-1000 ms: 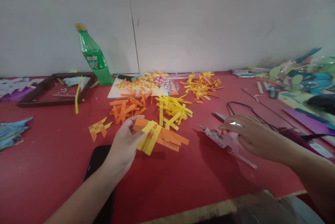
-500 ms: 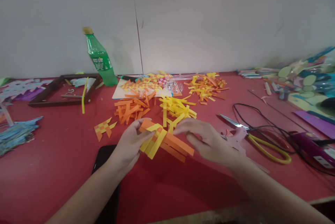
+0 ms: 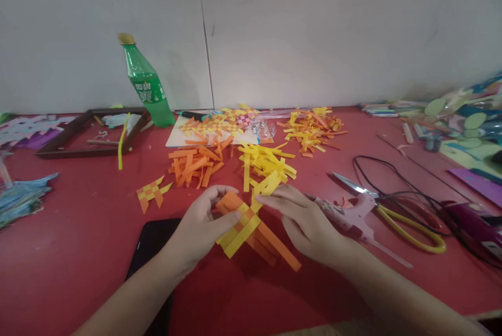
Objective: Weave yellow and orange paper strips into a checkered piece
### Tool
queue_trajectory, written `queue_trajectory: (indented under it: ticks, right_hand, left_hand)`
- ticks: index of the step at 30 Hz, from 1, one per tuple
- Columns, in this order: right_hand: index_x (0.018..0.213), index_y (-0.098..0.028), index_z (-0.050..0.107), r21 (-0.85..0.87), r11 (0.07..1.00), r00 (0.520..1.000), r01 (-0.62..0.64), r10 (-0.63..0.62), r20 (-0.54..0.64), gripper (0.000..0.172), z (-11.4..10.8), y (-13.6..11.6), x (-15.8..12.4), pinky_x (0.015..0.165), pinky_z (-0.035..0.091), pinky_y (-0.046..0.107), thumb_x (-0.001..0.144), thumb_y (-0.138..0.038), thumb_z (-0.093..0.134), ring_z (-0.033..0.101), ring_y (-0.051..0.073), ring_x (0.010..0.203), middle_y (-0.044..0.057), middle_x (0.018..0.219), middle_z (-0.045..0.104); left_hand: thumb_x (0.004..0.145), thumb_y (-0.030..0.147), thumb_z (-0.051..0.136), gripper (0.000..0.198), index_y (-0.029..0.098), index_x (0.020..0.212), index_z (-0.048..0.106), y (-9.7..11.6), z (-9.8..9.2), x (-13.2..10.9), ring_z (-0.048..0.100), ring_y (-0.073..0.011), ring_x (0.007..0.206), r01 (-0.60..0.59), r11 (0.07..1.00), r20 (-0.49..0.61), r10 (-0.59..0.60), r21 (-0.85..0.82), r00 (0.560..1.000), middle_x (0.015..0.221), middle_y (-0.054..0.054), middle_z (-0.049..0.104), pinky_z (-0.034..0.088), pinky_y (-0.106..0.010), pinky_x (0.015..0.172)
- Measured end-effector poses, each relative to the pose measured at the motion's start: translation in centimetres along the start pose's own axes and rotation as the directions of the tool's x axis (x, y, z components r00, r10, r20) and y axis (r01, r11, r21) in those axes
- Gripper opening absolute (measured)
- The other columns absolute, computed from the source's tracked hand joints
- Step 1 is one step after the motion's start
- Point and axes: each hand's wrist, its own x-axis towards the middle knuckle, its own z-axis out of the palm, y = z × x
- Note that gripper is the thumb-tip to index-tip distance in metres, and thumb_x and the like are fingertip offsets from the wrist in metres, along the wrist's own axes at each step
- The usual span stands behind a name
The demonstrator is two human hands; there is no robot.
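My left hand (image 3: 212,223) pinches a small woven paper piece (image 3: 248,214) of orange and yellow strips, its thumb on top. Loose orange ends (image 3: 280,247) stick out toward the lower right, and yellow ends point lower left. Over on the right side of the piece is my right hand (image 3: 301,215), fingers stretched out and thumb apart. Its index fingertip touches a yellow paper strip (image 3: 255,204) at the upper edge of the weave. Behind the hands lie a heap of yellow strips (image 3: 266,160) and a heap of orange strips (image 3: 194,163).
A finished woven paper fish (image 3: 152,193) and a black phone (image 3: 155,244) lie on the left. On the right are a pink glue gun (image 3: 361,215), yellow-handled scissors (image 3: 411,231) and a black cord. A green bottle (image 3: 151,98) stands behind, beside a brown frame (image 3: 82,154).
The woven piece has come slightly nearer and turned, its orange ends now pointing more downward. My right hand has shifted from the orange strips to a yellow strip at the upper edge.
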Motion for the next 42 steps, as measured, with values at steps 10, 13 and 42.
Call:
queue_trajectory:
  ticks: [10,13,42]
  right_hand:
    - [0.12,-0.023,0.065,-0.068,0.997,0.995,-0.047,0.041,-0.089,0.032,0.9,0.4,-0.2,0.064,0.052,0.029,0.093,-0.015,0.05,0.061,0.016,0.07,0.004,0.08,0.069]
    - [0.122,-0.023,0.064,-0.15,0.989,0.994,0.001,-0.018,-0.109,0.03,0.8,0.0,-0.3,0.068,0.053,0.032,0.093,-0.023,0.054,0.062,0.018,0.08,0.008,0.09,0.067]
    - [0.082,-0.022,0.066,0.188,0.971,0.986,-0.146,0.159,-0.056,0.01,0.5,-1.3,-0.1,0.06,0.054,0.02,0.09,-0.024,0.059,0.067,0.011,0.062,-0.001,0.071,0.071]
  left_hand:
    - [0.073,0.025,0.077,0.035,0.022,0.104,0.06,-0.1,-0.1,-0.5,0.062,-0.0112,0.074,0.027,0.99,0.074,-0.017,-0.135,0.997,0.092,0.002,0.064,0.05,-0.023,0.067]
    - [0.072,0.022,0.078,0.036,0.021,0.103,0.061,0.0,0.0,-0.4,0.063,-0.0119,0.077,0.046,0.98,0.072,-0.032,-0.195,0.997,0.093,0.001,0.065,0.051,-0.024,0.072]
    - [0.068,0.025,0.081,0.044,0.021,0.104,0.058,0.0,0.3,-0.4,0.058,-0.0101,0.068,0.033,0.991,0.08,-0.022,-0.13,0.997,0.083,0.002,0.062,0.046,-0.021,0.061]
